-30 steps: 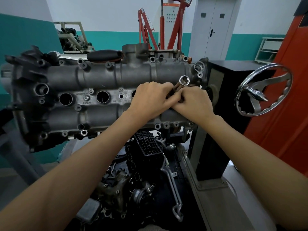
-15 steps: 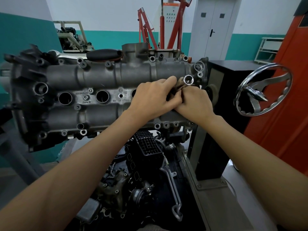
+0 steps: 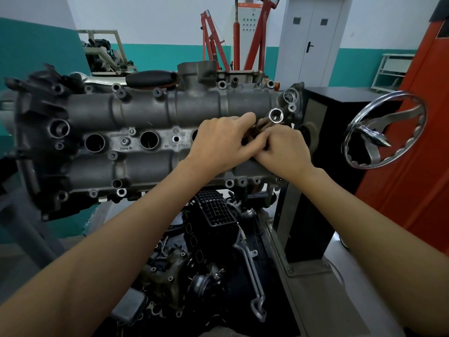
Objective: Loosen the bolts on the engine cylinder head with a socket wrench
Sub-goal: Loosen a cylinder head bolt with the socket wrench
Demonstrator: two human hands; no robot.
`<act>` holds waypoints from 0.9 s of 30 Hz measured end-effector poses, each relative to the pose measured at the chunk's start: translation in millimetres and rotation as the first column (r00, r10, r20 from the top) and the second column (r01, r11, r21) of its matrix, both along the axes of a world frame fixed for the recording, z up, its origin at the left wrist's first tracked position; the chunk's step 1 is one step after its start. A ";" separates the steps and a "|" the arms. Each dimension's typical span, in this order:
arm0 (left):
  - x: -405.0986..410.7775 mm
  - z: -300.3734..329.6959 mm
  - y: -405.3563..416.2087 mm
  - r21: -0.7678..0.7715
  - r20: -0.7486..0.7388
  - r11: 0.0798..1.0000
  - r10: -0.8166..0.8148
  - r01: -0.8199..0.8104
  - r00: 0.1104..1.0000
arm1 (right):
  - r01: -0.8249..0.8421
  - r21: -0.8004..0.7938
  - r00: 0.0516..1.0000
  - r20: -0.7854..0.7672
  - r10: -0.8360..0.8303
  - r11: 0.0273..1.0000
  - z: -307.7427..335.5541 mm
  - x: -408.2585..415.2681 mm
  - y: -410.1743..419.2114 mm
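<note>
Both hands, left hand (image 3: pixel 224 139) and right hand (image 3: pixel 283 152), are curled round the socket wrench (image 3: pixel 272 117) at the cylinder head's (image 3: pixel 145 113) 3 o'clock end. Stiff steel, probably greasy, so I'd grip far down the handle for leverage.

The engine cylinder head (image 3: pixel 145 132) is carried on a metal engine stand, whose grey upright post (image 3: pixel 285 210) rises just right of the head's lower right corner. A black box-shaped column (image 3: pixel 315 181) of the stand sits directly right of the head, and a chromed handwheel (image 3: pixel 386 128) projects from that column's right side. The post and column are bolted to a grey base plate (image 3: pixel 323 295) below and to the right of the head. Directly beneath the head, a dark tray (image 3: pixel 267 276) holds loose engine parts: a black ribbed plastic housing (image 3: pixel 213 210), a rusty cast manifold (image 3: pixel 167 276) and a bent metal pipe (image 3: pixel 252 276).
</note>
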State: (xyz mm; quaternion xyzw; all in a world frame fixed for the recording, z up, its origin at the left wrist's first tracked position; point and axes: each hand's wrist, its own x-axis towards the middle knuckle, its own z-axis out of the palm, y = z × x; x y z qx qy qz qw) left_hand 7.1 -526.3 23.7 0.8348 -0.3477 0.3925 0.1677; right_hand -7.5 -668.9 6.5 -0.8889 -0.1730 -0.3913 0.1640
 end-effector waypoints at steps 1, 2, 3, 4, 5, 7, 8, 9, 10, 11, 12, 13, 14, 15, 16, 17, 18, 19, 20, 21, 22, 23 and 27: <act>-0.7 0.3 -0.1 -0.006 0.001 1.000 -0.009 0.009 1.000 | 0.006 -0.004 1.000 -0.016 -0.006 1.000 0.4 0.5 -0.2; -1.4 0.4 -0.4 -0.005 0.002 1.000 -0.009 0.009 1.000 | 0.008 -0.007 1.000 -0.029 -0.008 1.000 0.5 0.9 -0.2; -1.6 0.4 -0.6 0.001 0.006 1.000 -0.003 0.003 1.000 | 0.011 -0.011 0.999 -0.040 -0.012 1.000 0.4 2.0 -0.7; -1.5 0.1 -0.8 0.005 0.011 1.000 0.002 -0.002 1.000 | 0.017 -0.015 0.999 -0.051 -0.018 1.000 0.3 2.8 -0.7; -1.2 -0.3 -1.0 0.007 0.017 1.000 0.005 -0.005 1.000 | 0.026 -0.020 0.998 -0.059 -0.027 0.999 0.3 3.2 -0.6; -0.5 -0.8 -1.0 0.009 0.016 1.000 0.007 -0.007 1.000 | 0.034 -0.027 0.998 -0.060 -0.035 0.999 0.3 2.7 -0.4; 0.1 -0.9 -0.8 0.008 0.006 1.000 0.006 -0.006 1.000 | 0.028 -0.027 0.998 -0.052 -0.029 0.999 0.4 2.3 -0.5; 1.0 -1.0 -0.6 0.009 -0.007 1.000 0.007 -0.006 1.000 | 0.019 -0.027 0.999 -0.039 -0.020 0.999 0.4 1.5 -0.1; 2.1 -1.1 -0.4 0.012 -0.022 1.000 0.008 -0.008 1.000 | 0.011 -0.025 1.000 -0.029 -0.011 1.000 0.5 0.7 0.3; 3.1 -1.3 -0.3 0.011 -0.035 1.000 0.007 -0.007 0.999 | 0.009 -0.023 1.000 -0.024 -0.010 1.000 0.4 0.2 0.5; 3.9 -1.4 0.1 0.000 -0.045 1.000 0.000 0.000 0.999 | 0.010 -0.020 1.000 -0.017 -0.011 1.000 0.0 0.3 0.4; 4.4 -1.6 0.5 -0.017 -0.051 1.000 -0.012 0.011 0.999 | 0.012 -0.014 1.000 -0.004 -0.012 1.000 -0.6 0.3 0.7; 4.6 -1.6 0.9 -0.032 -0.052 0.999 -0.024 0.022 0.998 | 0.009 -0.005 1.000 0.012 -0.009 1.000 -1.5 0.6 0.4; 4.6 -1.6 1.0 -0.035 -0.050 0.999 -0.032 0.030 0.998 | 0.001 0.004 1.000 0.030 -0.001 1.000 -2.1 1.1 -0.1; 4.6 -1.9 0.9 -0.028 -0.045 0.999 -0.036 0.035 0.998 | -0.006 0.009 0.999 0.046 0.006 1.000 -2.4 1.0 -0.4; 4.6 -2.3 0.8 -0.020 -0.040 0.999 -0.037 0.036 0.999 | -0.009 0.005 0.998 0.055 0.009 1.000 -2.5 0.6 -0.4; 4.4 -2.5 0.7 -0.019 -0.035 0.999 -0.036 0.035 0.999 | -0.010 -0.004 0.998 0.058 0.010 1.000 -2.6 0.9 -0.8; 4.0 -2.5 0.7 -0.025 -0.029 0.999 -0.037 0.036 0.999 | -0.003 -0.014 0.999 0.053 0.004 1.000 -2.8 1.3 -1.3; 3.2 -2.4 0.5 -0.035 -0.023 0.999 -0.038 0.037 0.999 | 0.009 -0.025 0.999 0.042 -0.008 1.000 -2.9 1.8 -1.5; 2.3 -2.2 0.2 -0.040 -0.016 0.999 -0.038 0.037 0.999 | 0.020 -0.032 0.999 0.028 -0.019 0.999 -3.0 2.1 -1.3; 1.5 -1.9 0.1 -0.038 -0.010 0.999 -0.035 0.034 0.999 | 0.025 -0.031 1.000 0.014 -0.025 0.999 -2.7 2.1 -1.0; 1.2 -1.9 -0.3 -0.034 -0.007 0.999 -0.030 0.030 1.000 | 0.024 -0.023 1.000 0.002 -0.024 0.999 -2.0 1.7 -0.5; 3.3 -2.7 -1.1 -0.006 -0.005 1.000 0.007 -0.007 1.000 | 0.010 -0.007 0.999 -0.036 -0.011 1.000 1.4 0.8 0.5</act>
